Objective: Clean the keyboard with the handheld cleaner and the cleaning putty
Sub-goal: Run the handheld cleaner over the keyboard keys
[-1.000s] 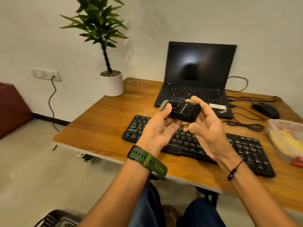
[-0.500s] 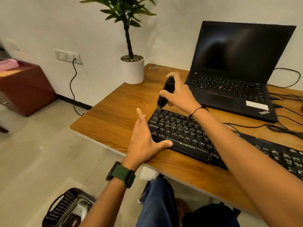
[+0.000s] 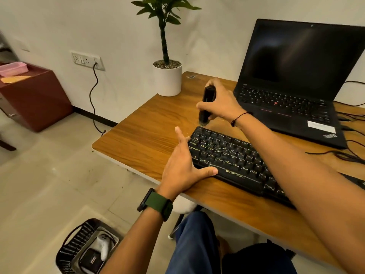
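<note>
Black keyboard (image 3: 235,161): lies on the wooden desk (image 3: 146,135), running from the middle of the view toward 4 o'clock; the word ZEBRONICS shows on its front edge.
Handheld cleaner (image 3: 206,104): dark, slim body held nearly upright, brush end down, just above the keyboard's far left corner, at 12 o'clock from the left hand; whether the bristles touch the keys cannot be told.
Right hand (image 3: 223,103): fingers and thumb wrapped around the handheld cleaner, forearm crossing over the keyboard; a thin dark band sits on the wrist.
Left hand (image 3: 183,167): fingers straight and together along the keyboard's left end, thumb spread against its front edge; it grips nothing. A green watch strap (image 3: 158,203) circles the wrist.
Laptop (image 3: 296,80): open, screen dark, behind the keyboard at 2 o'clock, with cables trailing to its right.
Potted plant (image 3: 167,76): white pot at the desk's far corner, at 12 o'clock.
Basket (image 3: 79,248): dark, on the floor at 7 o'clock, holding small items.
Wall socket (image 3: 87,60): at 10 o'clock, with a black cord hanging down.
</note>
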